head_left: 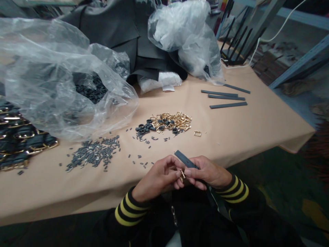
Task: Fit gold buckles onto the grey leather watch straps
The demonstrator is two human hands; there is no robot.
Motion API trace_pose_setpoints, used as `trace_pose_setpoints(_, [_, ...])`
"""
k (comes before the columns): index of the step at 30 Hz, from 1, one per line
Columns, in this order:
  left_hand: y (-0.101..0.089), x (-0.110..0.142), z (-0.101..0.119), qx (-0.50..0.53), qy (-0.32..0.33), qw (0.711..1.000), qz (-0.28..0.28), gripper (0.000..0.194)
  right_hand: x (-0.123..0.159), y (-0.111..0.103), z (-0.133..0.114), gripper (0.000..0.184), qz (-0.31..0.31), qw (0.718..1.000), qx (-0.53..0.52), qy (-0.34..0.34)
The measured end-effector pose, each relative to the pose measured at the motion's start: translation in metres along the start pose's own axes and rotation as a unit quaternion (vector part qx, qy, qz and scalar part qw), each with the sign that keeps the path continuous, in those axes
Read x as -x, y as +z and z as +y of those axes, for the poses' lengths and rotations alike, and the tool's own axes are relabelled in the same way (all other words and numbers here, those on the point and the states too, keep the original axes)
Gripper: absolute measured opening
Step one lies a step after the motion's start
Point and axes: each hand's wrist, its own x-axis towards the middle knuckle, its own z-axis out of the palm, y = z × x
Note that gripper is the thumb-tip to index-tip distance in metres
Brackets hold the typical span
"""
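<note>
My left hand pinches a small gold buckle between thumb and fingers, above the table's front edge. My right hand is closed round a dark flat strap, whose free end sticks out up and to the left. The right thumb and fingertips also meet the buckle's right side. How the strap and buckle join is hidden by the fingers. Beyond the hands lies a heap of gold buckles, with black loops at its left. One loose buckle rests apart from it.
Small dark pieces are heaped at left, beside finished-looking black-and-gold parts. A clear plastic bag spreads behind them. Several dark strips lie at the right. Another plastic bag, dark sheets and a router stand at the back.
</note>
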Motion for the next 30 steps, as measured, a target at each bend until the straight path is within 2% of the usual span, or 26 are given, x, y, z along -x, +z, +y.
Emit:
trace_pose_setpoints(5, [0.001,-0.002,-0.009,0.175,-0.042,0.983,0.031,0.017,0.0,0.002,-0.002,0.029,0.064,0.995,0.072,-0.031])
trace_pose_setpoints(9, [0.007,0.0,-0.016,0.224,-0.027,0.973,0.051,0.017,-0.002,0.006,-0.001,0.024,0.142,0.977,0.147,-0.06])
trace_pose_setpoints(14, [0.008,0.001,-0.015,0.094,0.041,0.98,0.17,0.017,-0.005,0.011,0.001,0.019,0.17,0.96,0.212,-0.064])
trace_pose_setpoints(16, [0.007,0.001,-0.013,0.044,0.06,0.978,0.193,0.017,-0.006,0.014,-0.001,0.018,0.171,0.959,0.215,-0.065])
trace_pose_setpoints(22, [0.004,0.002,-0.003,-0.073,0.077,0.97,0.219,0.018,-0.011,0.019,-0.004,0.017,0.184,0.952,0.231,-0.076])
trace_pose_setpoints(26, [0.001,0.005,0.006,-0.159,0.075,0.961,0.213,0.015,-0.013,0.018,-0.001,0.015,0.186,0.95,0.237,-0.083])
trace_pose_setpoints(30, [-0.001,0.007,0.011,-0.159,0.078,0.965,0.195,0.016,-0.014,0.018,0.001,0.015,0.189,0.949,0.235,-0.09])
